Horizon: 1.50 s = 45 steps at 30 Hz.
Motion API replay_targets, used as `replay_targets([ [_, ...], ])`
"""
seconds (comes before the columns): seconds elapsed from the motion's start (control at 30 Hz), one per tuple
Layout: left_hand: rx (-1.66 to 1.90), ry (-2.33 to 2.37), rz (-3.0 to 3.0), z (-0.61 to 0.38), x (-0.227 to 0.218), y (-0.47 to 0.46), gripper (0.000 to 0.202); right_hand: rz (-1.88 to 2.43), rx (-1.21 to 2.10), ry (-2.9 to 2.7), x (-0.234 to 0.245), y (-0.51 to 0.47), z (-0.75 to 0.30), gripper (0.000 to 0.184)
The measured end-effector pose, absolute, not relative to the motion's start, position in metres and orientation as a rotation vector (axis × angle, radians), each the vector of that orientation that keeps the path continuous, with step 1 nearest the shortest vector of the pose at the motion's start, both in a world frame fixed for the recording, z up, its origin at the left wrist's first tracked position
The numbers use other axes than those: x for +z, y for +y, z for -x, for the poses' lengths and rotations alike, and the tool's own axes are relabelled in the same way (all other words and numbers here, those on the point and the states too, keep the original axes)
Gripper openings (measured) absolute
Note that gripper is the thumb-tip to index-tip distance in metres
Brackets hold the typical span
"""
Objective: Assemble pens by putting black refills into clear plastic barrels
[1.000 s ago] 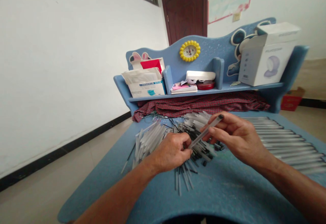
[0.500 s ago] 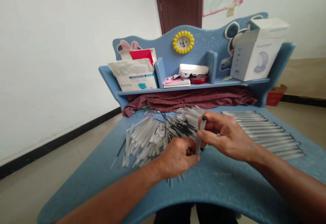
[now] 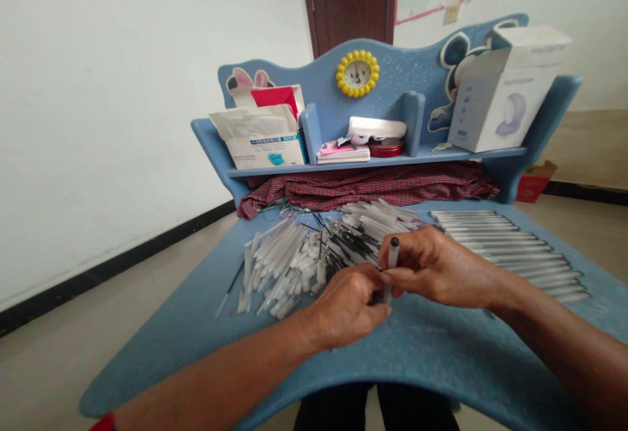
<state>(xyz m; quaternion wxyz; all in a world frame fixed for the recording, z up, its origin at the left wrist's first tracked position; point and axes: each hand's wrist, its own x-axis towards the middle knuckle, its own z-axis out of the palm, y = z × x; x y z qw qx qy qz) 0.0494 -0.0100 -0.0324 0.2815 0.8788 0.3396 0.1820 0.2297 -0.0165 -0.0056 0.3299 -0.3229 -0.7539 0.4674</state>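
Note:
My right hand (image 3: 441,267) is closed round a clear pen barrel (image 3: 392,254) that stands nearly upright, its black end on top. My left hand (image 3: 349,303) is closed at the barrel's lower end, fingers pinched there; what they hold is hidden. Both hands meet just above the blue desk (image 3: 432,352). Behind them lies a heap of clear pen barrels and black refills (image 3: 314,254). To the right, a row of finished pens (image 3: 510,244) lies side by side.
A red plaid cloth (image 3: 367,189) lies under the desk's shelf. The shelf holds a mask box (image 3: 265,146), booklets (image 3: 343,152), a red tin (image 3: 386,149) and a white carton (image 3: 500,101). A yellow clock (image 3: 357,73) is on the backboard. White wall at left.
The pen barrel went from slanting to nearly upright. My hands drew closer together over the desk, and the view shifted slightly.

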Motion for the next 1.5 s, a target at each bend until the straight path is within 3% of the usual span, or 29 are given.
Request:
replay_targets([
  [0.67,0.486,0.858,-2.403,-0.047,-0.037,-0.008,0.008,0.778,1.345,-1.957,-0.016,-0.008,-0.236,0.015],
  [0.97,0.575,1.001,-2.354,-0.049,-0.034,-0.005,0.011,0.823,1.301,-1.845,-0.012,-0.002,-0.232,0.026],
  [1.03,0.606,1.067,-2.309,-0.047,-0.030,-0.003,0.007,0.917,1.069,-1.842,-0.008,-0.001,-0.235,0.028],
  [1.17,0.540,1.183,-2.226,-0.043,-0.019,-0.001,0.008,1.102,0.067,-1.983,-0.002,-0.005,-0.240,0.013],
  [1.23,0.463,1.199,-2.223,-0.042,-0.015,0.000,0.009,1.020,-0.300,-2.234,-0.002,-0.009,-0.238,0.018],
  [1.33,0.396,1.159,-2.237,-0.041,-0.012,0.001,0.008,0.873,-0.513,-2.526,-0.007,-0.015,-0.229,0.020],
  [1.5,0.372,1.213,-2.175,-0.039,-0.010,0.003,0.006,1.021,-0.497,-2.556,-0.007,-0.008,-0.231,0.020],
])
